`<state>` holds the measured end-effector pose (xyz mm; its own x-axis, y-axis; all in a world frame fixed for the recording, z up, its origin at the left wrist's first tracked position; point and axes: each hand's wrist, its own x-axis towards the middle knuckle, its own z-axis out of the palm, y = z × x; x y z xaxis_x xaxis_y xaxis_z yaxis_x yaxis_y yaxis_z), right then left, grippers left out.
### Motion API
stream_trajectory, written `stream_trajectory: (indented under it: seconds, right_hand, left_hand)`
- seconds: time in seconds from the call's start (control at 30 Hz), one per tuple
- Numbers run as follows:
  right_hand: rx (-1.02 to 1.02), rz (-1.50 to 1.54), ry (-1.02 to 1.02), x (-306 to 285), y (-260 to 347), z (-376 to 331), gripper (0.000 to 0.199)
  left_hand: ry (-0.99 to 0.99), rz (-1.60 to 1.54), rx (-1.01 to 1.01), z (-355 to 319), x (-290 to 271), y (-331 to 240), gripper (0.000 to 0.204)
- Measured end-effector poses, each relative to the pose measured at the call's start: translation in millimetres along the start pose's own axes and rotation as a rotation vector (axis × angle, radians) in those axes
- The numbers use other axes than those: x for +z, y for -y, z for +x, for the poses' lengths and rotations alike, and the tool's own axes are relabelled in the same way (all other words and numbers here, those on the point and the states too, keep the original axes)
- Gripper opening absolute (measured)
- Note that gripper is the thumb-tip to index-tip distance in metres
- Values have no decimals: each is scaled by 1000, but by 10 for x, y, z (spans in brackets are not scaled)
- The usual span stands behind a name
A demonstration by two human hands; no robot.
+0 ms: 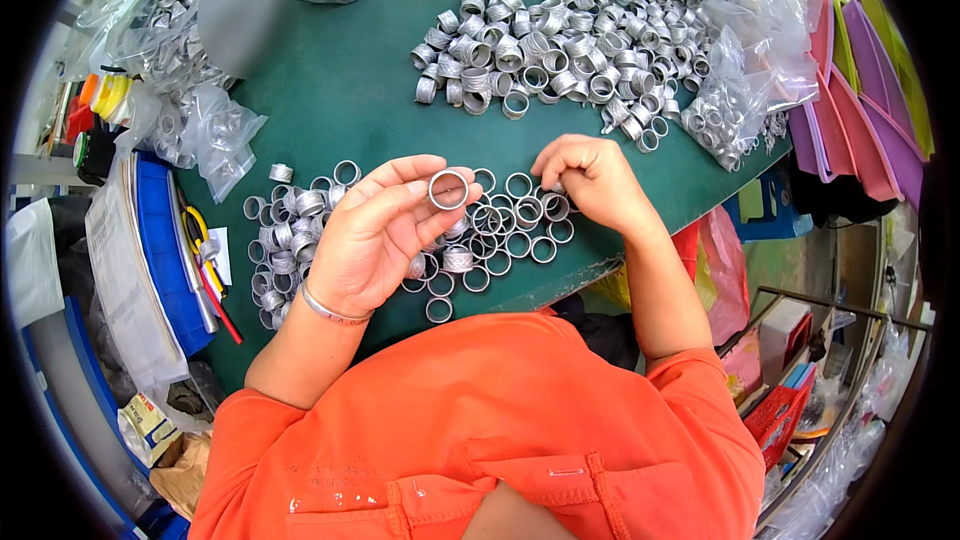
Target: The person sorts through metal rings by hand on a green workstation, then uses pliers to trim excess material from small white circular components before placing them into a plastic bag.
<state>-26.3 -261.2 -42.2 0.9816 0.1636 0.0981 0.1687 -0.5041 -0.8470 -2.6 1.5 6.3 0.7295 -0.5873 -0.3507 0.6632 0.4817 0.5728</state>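
Silver-grey, short cylindrical metal rings (560,50) lie on my flat dark green worktable (330,70), heaped beyond my hands and grouped nearer me. Clear plastic bags (745,80) occupy its far corners. A yellow-and-white printed package (150,430) sits lower left. My hands are apart: the left hand (375,230) pinches one metal ring (448,189); the right hand (590,175) curls over the near group, grip undeterminable.

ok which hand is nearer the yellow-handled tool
Left. The left hand is to the right of the yellow-handled tool, with some metal rings between them. The right hand is much farther right, beyond the left hand.
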Motion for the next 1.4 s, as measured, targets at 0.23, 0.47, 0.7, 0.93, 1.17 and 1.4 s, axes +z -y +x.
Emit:
stream_trajectory:
  seconds: [0.23,0.47,0.7,0.93,1.17,1.4]
  right_hand:
    - [69,-573,-225,242,24,409,8]
    - [211,39,-135,72,38,272,12]
    - [167,589,-188,-158,122,-214,3]
    - [734,-107,-514,-1213,-152,-1544,12]
    - [384,-485,-596,-929,-305,-1271,13]
    - [279,-495,-587,-517,-486,-543,19]
  left_hand:
    - [-5,1,-13,-3,15,-12,22]
    - [5,-9,0,9,-27,-32,22]
    - [10,61,-9,45,21,12,23]
    - [41,20,-38,84,33,72,23]
    - [60,31,-51,95,86,143,23]
    - [22,51,-10,31,105,107,23]
